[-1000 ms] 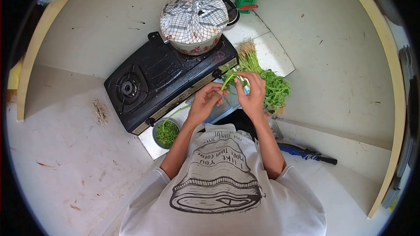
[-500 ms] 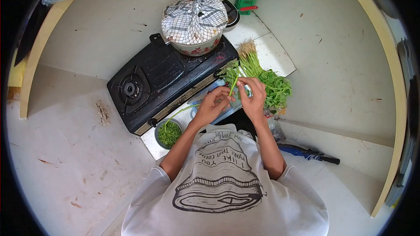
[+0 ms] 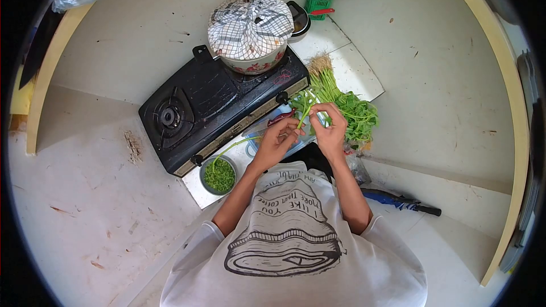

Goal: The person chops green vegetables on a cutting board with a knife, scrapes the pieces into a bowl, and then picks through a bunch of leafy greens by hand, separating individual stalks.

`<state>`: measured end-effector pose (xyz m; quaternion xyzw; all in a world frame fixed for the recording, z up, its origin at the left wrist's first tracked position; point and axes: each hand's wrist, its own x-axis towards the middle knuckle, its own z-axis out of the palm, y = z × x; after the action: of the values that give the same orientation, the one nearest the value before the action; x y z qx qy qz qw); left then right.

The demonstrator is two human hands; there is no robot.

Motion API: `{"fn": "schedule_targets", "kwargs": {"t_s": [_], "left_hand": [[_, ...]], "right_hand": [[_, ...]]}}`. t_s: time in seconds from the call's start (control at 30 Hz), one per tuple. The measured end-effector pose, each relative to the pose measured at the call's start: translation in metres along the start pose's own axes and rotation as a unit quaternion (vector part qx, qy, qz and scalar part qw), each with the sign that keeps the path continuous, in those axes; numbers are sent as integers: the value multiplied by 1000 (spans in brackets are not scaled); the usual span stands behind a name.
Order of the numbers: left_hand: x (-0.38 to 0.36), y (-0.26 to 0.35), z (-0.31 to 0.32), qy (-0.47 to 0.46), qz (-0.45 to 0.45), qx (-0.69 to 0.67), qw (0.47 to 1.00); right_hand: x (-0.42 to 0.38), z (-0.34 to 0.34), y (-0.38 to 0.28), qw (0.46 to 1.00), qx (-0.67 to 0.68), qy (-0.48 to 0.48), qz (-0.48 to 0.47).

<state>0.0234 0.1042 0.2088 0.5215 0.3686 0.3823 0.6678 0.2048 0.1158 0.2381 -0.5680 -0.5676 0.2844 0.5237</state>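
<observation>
My left hand point(image 3: 276, 143) has its fingers closed round the lower end of a green leafy stem point(image 3: 304, 116). A long thin stem point(image 3: 233, 146) also runs from this hand down to a grey bowl point(image 3: 203, 182) of finely cut greens point(image 3: 219, 176). With thumb and fingers pinched, my right hand point(image 3: 331, 131) grips the same leafy stem higher up. Below both hands lies a light-blue tray point(image 3: 294, 148), partly hidden by them. Just beyond my left fingers is a dark red, handle-like object point(image 3: 282, 116). A rooted bunch of leafy greens point(image 3: 357, 111) rests beyond my right hand.
A black two-burner stove point(image 3: 210, 99) stands at the left, carrying a flowered pot point(image 3: 255, 66) topped with a checked cloth point(image 3: 250, 25). Behind it are a small dark pot point(image 3: 299, 20) and a green basket point(image 3: 317, 4) of utensils. A folded blue umbrella point(image 3: 398, 200) lies at the right.
The leafy top of the held stem has dropped slightly and tilted away from the stove, so the dark red object shows more. Both hands stay nearly in place.
</observation>
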Motion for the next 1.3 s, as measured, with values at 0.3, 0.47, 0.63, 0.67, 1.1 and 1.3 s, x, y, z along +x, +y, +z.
{"fn": "schedule_targets", "kwargs": {"t_s": [0.3, 0.47, 0.63, 0.67, 1.1, 1.3], "left_hand": [[4, 3, 4, 15, -15, -13, 1000], [8, -1, 4, 18, -16, -10, 1000], [7, 2, 3, 50, -11, -56, 997], [7, 2, 0, 57, -8, -72, 996], [12, 27, -46, 220, 46, -288, 931], [14, 22, -52, 211, 56, -319, 922]], "right_hand": [[-8, 11, 34, 962, 228, 30, 145], [-10, 9, 41, 941, 286, 40, 178], [-7, 8, 53, 932, 290, 110, 189], [-6, 5, 59, 929, 289, 128, 192], [-14, -10, 100, 941, 232, 71, 236], [-13, -3, 128, 945, 230, -1, 233]]}}
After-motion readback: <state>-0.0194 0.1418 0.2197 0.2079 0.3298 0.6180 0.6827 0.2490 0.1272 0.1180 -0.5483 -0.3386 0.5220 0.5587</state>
